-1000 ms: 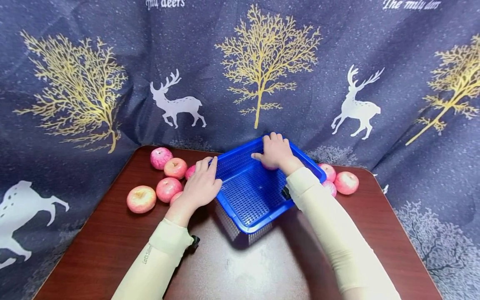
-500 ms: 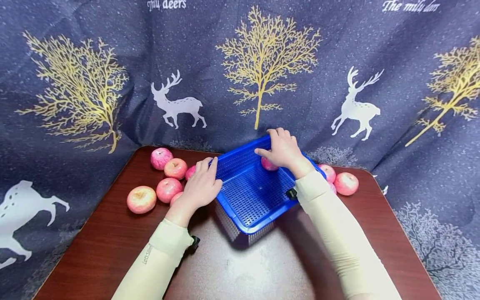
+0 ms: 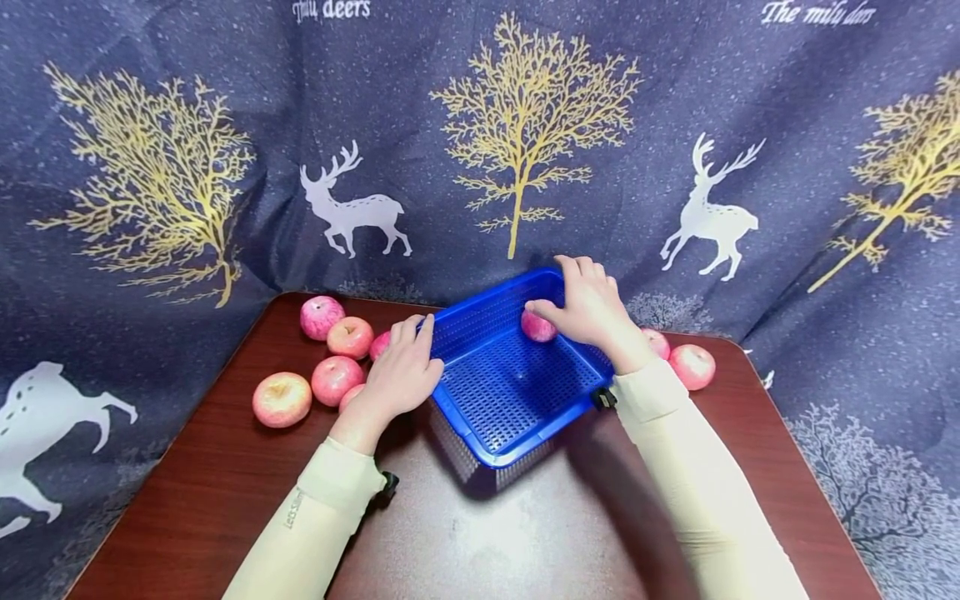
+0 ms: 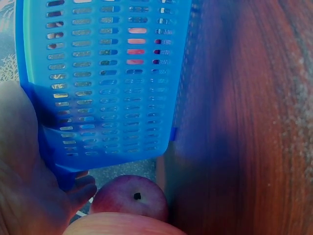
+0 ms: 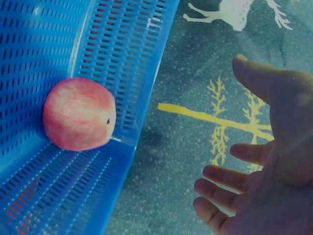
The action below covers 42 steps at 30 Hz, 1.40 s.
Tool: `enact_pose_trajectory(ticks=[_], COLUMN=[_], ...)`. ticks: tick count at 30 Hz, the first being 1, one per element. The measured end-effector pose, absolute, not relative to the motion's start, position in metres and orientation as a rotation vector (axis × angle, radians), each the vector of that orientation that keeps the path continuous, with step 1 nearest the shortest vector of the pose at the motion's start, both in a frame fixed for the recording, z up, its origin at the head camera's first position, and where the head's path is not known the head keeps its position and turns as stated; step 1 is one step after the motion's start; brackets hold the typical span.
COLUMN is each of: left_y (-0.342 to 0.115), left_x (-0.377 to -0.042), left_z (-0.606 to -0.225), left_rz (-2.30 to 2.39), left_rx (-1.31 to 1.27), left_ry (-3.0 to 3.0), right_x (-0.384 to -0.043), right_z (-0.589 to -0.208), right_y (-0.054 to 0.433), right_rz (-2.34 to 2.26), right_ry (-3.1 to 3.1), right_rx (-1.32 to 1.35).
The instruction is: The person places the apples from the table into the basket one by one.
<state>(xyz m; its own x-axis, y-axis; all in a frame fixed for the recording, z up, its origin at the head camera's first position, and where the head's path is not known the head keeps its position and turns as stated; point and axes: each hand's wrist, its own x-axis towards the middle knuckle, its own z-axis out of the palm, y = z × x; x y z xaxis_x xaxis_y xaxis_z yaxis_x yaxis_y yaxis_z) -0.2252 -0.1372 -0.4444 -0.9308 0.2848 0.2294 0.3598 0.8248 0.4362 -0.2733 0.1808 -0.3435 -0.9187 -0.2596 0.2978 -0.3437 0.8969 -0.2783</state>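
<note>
A blue plastic basket (image 3: 517, 392) with slotted walls stands on the table. My left hand (image 3: 401, 371) holds its left rim; in the left wrist view that hand's fingertips (image 4: 83, 188) show curled below the basket corner. One red apple (image 3: 537, 323) lies inside the basket, at its far right corner. Above the basket's right side is my right hand (image 3: 598, 308), holding nothing. The right wrist view shows its fingers (image 5: 222, 178) spread and relaxed, apart from the apple.
Several apples (image 3: 337, 380) lie on the table left of the basket, some partly behind my left hand. More apples (image 3: 692, 367) sit at the right, partly hidden by my right arm. A dark cloth (image 3: 465, 167) with deer and trees hangs behind the wooden table (image 3: 195, 492).
My right hand has let go of the apple in the basket and moved to the right, uncovering it. The left hand and the basket stay in place.
</note>
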Motion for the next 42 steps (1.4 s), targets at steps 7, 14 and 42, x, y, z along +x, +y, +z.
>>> enact_pose_trajectory(ticks=[7, 14, 42], left_y=[-0.137, -0.138, -0.137], left_x=[-0.223, -0.223, -0.225], left_z=[-0.443, -0.443, -0.445], left_rz=[-0.739, -0.729, -0.728], left_rx=[-0.506, -0.503, -0.506], left_ry=[-2.855, -2.853, -2.853], right_x=[-0.26, -0.25, -0.206], right_z=[-0.348, -0.354, -0.402], right_y=[0.194, 0.21, 0.283], right_rz=[0.516, 0.52, 0.602], right_ry=[-2.809, -2.802, -2.689], right_rx=[0.418, 0.393, 0.189])
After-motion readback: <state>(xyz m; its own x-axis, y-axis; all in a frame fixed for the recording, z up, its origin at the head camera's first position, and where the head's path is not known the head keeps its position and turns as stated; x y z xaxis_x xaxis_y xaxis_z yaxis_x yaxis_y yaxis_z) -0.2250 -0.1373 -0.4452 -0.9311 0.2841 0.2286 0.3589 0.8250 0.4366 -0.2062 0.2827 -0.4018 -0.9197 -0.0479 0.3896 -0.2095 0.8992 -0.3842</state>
